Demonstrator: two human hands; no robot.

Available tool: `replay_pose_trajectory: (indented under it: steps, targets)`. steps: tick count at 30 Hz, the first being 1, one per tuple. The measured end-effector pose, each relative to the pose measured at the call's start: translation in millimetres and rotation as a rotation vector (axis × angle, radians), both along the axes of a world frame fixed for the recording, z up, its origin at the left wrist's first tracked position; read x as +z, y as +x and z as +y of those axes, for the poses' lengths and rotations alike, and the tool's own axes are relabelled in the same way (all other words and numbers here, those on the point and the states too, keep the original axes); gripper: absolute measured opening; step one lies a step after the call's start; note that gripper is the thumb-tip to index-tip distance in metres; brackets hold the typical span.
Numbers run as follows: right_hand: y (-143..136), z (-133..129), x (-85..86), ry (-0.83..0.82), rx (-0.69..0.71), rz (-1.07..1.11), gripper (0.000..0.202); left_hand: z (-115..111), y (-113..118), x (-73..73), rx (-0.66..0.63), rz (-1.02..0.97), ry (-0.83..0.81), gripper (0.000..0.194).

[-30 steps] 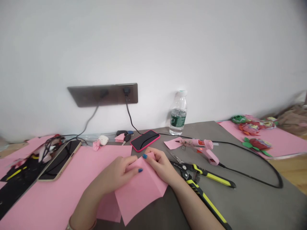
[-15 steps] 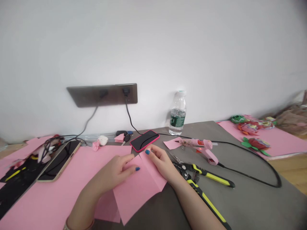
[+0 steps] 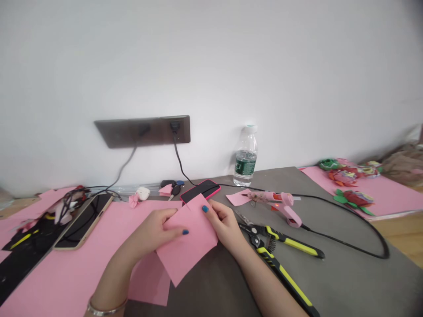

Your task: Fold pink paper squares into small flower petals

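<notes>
A roughly square piece of pink paper (image 3: pixel 190 253) is held up between my two hands over the grey table. My left hand (image 3: pixel 158 231) pinches its left side, thumb on top and fingers beneath. With thumb on top, my right hand (image 3: pixel 223 222) grips the upper right edge, its fingers curled behind. A small slit shows near the paper's top edge. Below it, another pink piece (image 3: pixel 150 281) lies partly covered by my left arm. Just right of my right hand rest yellow-and-black wire strippers (image 3: pixel 264 233).
A pink glue gun (image 3: pixel 274 200) with a cord lies at right, near a water bottle (image 3: pixel 245 160). Phones (image 3: pixel 84 222) and large pink sheets (image 3: pixel 62 273) are at left. Paper flowers (image 3: pixel 355 198) sit far right. A red-edged phone (image 3: pixel 201 190) lies behind my hands.
The paper in my hands has turned and its right part no longer sticks out past my right hand. It now looks smaller and squarer. Both hands stay on it.
</notes>
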State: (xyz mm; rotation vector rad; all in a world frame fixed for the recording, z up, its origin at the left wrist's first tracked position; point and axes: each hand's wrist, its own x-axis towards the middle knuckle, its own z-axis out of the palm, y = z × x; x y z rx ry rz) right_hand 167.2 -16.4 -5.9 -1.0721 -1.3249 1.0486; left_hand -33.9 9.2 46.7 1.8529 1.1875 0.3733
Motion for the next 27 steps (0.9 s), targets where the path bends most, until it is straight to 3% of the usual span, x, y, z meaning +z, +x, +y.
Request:
replay_pose_trajectory:
  steps: [5,16,22,27]
  targets:
    - [0.9,-0.8,1.0,0.009,-0.023,-0.02,0.049,0.5,-1.5,-0.2,0.005,-0.006,-0.174,0.038]
    - [-4.2,0.3,-3.7,-0.022,-0.089,0.087,0.048,-0.6,-2.2,-1.6,0.011,-0.022,-0.062,0.041]
    - [0.1,3.2,-2.3,0.022,-0.249,0.131,0.042,-0.3,-7.2,3.0,0.069,-0.009,-0.08,0.038]
    - [2.6,3.9,-3.7,-0.081,-0.125,0.168,0.044,3.4,-9.1,3.6,0.078,-0.033,0.012,0.037]
